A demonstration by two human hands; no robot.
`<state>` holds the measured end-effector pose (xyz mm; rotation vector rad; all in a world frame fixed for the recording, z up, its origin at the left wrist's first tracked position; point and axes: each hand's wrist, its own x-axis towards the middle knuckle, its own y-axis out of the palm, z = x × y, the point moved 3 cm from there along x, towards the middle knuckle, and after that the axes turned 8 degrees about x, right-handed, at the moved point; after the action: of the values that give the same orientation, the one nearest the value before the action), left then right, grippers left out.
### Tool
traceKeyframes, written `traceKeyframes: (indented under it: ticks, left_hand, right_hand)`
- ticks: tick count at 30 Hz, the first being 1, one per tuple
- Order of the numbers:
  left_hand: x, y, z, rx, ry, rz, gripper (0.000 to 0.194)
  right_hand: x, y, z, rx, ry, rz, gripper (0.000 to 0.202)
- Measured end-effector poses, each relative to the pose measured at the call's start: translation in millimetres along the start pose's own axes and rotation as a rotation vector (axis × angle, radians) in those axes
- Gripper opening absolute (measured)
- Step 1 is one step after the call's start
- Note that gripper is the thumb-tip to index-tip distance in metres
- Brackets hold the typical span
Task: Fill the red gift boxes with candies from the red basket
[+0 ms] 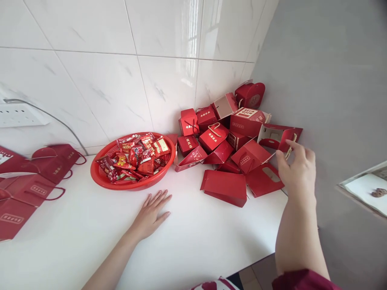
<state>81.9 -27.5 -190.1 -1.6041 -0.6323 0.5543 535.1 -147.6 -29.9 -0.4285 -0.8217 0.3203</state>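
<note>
My left hand (152, 215) lies flat on the white tabletop (181, 249), fingers spread and holding nothing. Just beyond it is a red oval plastic basket (133, 186) filled with red-wrapped sweets (136, 157). At the right, my right hand (298, 167) reaches to the pile of red gift boxes, thumb and forefinger apart. Its fingertips are at the flap of an opened red gift box (275, 137) with a cream rope handle (290, 147); whether they touch it I cannot tell. Below that box lies a flattened red box (263, 179) with a cut-out window.
Several red boxes (214, 137) are heaped against the tiled wall (169, 84) and grey side panel (332, 100). More red boxes with cord handles (33, 189) stand at the left. A cable (60, 123) runs from the socket (21, 114) down behind the table.
</note>
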Motion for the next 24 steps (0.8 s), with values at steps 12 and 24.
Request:
traceKeyframes:
  ticks: [12, 24]
  left_hand:
    - [-3, -3.1, -1, -0.058, 0.025, -0.036, 0.057]
    - [-15, -27.1, 9, -0.423, -0.096, -0.147, 0.035]
  right_hand:
    - [5, 15, 21, 0.071, -0.005, -0.073, 0.073]
    - [-138, 60, 122, 0.796, -0.181, 0.755, 0.036]
